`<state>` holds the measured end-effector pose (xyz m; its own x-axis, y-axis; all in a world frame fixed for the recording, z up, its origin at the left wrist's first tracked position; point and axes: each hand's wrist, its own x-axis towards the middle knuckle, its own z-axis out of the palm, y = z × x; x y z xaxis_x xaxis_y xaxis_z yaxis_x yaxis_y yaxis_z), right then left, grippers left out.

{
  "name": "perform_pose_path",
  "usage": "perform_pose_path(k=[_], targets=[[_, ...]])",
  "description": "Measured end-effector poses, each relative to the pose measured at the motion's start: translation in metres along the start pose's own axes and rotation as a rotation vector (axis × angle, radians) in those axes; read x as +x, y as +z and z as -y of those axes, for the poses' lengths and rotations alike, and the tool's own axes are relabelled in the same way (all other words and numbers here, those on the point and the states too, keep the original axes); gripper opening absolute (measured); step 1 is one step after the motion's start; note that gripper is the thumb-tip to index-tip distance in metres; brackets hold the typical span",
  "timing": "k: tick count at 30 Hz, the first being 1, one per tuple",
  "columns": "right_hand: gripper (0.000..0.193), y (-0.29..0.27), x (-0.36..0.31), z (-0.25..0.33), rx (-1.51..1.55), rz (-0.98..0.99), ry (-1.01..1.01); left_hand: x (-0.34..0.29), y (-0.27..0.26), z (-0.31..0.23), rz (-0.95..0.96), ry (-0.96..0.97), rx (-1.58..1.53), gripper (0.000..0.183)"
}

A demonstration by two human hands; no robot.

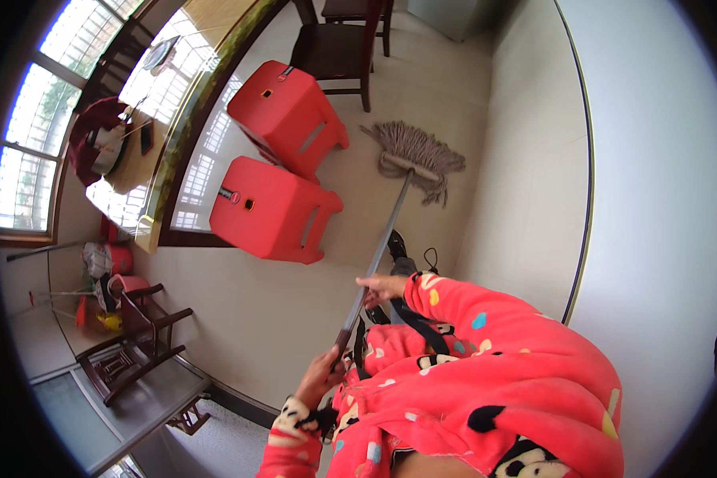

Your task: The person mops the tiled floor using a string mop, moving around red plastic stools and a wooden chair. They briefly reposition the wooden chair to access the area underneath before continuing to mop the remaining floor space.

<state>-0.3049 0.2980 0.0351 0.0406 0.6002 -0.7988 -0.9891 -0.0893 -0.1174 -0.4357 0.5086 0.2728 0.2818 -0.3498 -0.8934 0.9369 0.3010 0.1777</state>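
Observation:
A string mop with greyish-brown strands lies spread on the pale tiled floor, and its grey pole slants back toward me. My left hand is wrapped round the dark upper end of that pole, close to my body. Farther down the shaft, my right hand holds it with the thumb side showing; some of its fingers are hidden. Pink-red patterned fleece sleeves cover both my arms. One dark shoe shows beside the pole.
Two red plastic stools stand left of the mop by a glossy dining table. Beyond them is a dark wooden chair. A white wall runs along the right. At lower left are a small wooden chair and a red bucket.

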Motion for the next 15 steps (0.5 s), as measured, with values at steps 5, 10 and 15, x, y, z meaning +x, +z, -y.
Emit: perform_pose_path(k=[5,10,15], targets=[[0.034,0.046,0.036,-0.062,0.187,0.060,0.242,-0.121,-0.015,0.068,-0.182,-0.085,-0.073,0.033],[0.020,0.073,0.048,-0.090,0.281,0.132,0.449,-0.180,-0.007,0.085,-0.261,-0.100,-0.095,0.034],[0.018,0.073,0.050,-0.089,0.130,0.018,0.191,-0.171,-0.005,0.077,-0.290,-0.030,-0.061,0.035]])
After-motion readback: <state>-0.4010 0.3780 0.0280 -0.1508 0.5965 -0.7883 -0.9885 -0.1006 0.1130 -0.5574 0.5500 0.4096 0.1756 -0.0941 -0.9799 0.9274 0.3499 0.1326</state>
